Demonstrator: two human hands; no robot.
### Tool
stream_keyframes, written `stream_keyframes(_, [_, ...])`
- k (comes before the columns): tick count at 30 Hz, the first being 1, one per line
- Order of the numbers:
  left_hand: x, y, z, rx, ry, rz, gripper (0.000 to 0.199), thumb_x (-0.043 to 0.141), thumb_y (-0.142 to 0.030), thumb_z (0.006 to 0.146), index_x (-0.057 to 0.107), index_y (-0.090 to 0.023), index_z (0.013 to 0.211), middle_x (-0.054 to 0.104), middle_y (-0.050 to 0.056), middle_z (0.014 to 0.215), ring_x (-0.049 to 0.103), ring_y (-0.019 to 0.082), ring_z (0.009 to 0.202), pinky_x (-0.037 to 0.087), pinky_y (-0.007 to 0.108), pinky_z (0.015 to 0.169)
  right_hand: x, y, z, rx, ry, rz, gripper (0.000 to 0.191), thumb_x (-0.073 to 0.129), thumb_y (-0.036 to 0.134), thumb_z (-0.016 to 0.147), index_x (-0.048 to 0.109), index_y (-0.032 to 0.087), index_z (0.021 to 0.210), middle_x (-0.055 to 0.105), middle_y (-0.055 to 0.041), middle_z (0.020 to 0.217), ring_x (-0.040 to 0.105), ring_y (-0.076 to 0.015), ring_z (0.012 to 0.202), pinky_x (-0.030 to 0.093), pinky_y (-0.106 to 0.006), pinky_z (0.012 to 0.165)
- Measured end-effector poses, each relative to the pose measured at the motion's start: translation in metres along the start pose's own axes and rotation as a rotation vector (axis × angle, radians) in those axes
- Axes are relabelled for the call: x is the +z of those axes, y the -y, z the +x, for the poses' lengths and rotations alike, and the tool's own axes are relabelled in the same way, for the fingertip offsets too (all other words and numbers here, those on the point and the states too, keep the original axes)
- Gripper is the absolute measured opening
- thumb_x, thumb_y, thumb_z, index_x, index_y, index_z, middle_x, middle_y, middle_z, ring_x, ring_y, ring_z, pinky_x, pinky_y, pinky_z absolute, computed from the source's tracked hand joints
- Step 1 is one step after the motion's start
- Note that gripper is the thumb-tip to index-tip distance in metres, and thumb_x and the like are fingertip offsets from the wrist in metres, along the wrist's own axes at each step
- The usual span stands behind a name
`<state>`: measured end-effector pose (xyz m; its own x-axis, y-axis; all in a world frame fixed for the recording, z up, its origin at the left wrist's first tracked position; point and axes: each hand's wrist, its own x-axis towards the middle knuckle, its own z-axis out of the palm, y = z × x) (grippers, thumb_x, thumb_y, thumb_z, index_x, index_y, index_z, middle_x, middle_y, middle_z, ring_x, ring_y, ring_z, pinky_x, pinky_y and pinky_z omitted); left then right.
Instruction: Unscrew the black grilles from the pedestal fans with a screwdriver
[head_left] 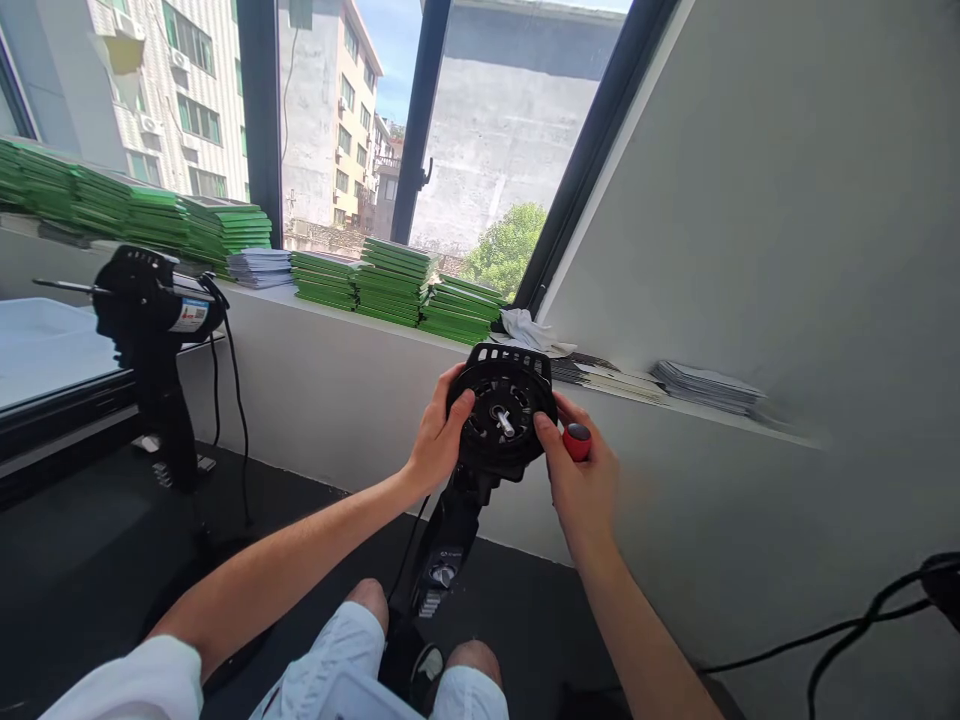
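A round black motor housing (504,380) with a metal shaft (504,422) at its centre sits on top of a black stand (450,525), which rises between my knees. My left hand (442,425) is wrapped round the housing's left rim, thumb on its front. On the right rim rests my right hand (581,460), thumb on the front face. A red-handled tool (577,442) with a dark end is tucked in my right hand, its shaft hidden. Lower on the stand there is a silver knob (442,574).
Another black machine (150,310) with a rod stands at the left beside a white tray (45,340). Green stacks (394,285), a white cloth (529,330) and grey sheets (705,385) lie along the windowsill. Black cables (840,630) run at the lower right.
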<state>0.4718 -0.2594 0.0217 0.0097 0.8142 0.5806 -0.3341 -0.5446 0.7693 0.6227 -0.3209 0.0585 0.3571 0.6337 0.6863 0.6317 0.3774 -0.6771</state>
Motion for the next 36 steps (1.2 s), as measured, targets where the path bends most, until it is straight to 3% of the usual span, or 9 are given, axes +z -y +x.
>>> stream_keyframes(7, [0.001,0.001,-0.002,0.089,-0.024,-0.04,0.057,0.045,-0.064,0.102,0.049,-0.029,0.147,0.054,0.005,0.155,0.045,0.025,0.147,0.036,0.037,0.123,-0.002,0.009,0.001,0.025,0.103,0.023,0.063,0.066,0.06,0.087,0.069,0.019,0.133,0.066,-0.0001,0.073,0.061,-0.0156,0.065,0.051,-0.028,0.066])
stream_keyframes(15, [0.008,-0.001,-0.004,0.095,-0.069,-0.048,0.062,0.043,-0.067,0.102,0.048,-0.027,0.149,0.054,0.006,0.155,0.045,0.026,0.148,0.035,0.039,0.124,-0.004,0.014,0.002,0.05,0.138,0.029,0.064,0.065,0.061,0.088,0.067,0.018,0.135,0.051,0.0073,0.055,0.051,-0.0122,0.052,0.045,-0.027,0.059])
stream_keyframes(21, [0.008,-0.001,-0.006,0.111,-0.065,-0.053,0.061,0.043,-0.065,0.102,0.048,-0.026,0.149,0.053,0.006,0.155,0.044,0.025,0.149,0.035,0.038,0.124,-0.005,0.015,0.001,0.067,0.134,0.059,0.063,0.066,0.06,0.087,0.067,0.018,0.134,0.055,0.0067,0.06,0.052,-0.0111,0.053,0.045,-0.027,0.061])
stream_keyframes(27, [0.007,-0.001,-0.005,0.098,-0.064,-0.028,0.056,0.041,-0.062,0.104,0.048,-0.028,0.149,0.052,0.005,0.156,0.042,0.024,0.15,0.033,0.038,0.125,-0.005,0.012,0.002,0.061,0.129,0.038,0.064,0.066,0.061,0.087,0.067,0.017,0.134,0.041,0.0097,0.052,0.049,-0.0118,0.05,0.043,-0.027,0.058])
stream_keyframes(33, [0.005,-0.001,-0.007,0.106,-0.056,-0.024,0.056,0.045,-0.062,0.103,0.047,-0.029,0.148,0.05,0.005,0.157,0.042,0.024,0.15,0.033,0.038,0.125,-0.008,0.01,0.001,0.043,0.152,0.053,0.063,0.065,0.062,0.089,0.067,0.017,0.133,0.06,0.0046,0.061,0.06,-0.0146,0.056,0.048,-0.029,0.062])
stream_keyframes(36, [0.005,-0.001,-0.005,0.13,-0.031,-0.06,0.055,0.045,-0.061,0.104,0.045,-0.032,0.15,0.049,0.005,0.158,0.04,0.023,0.151,0.033,0.037,0.125,-0.012,0.009,0.001,0.002,0.101,0.032,0.059,0.065,0.062,0.089,0.067,0.02,0.131,0.075,-0.0035,0.088,0.064,-0.0146,0.061,0.052,-0.031,0.067])
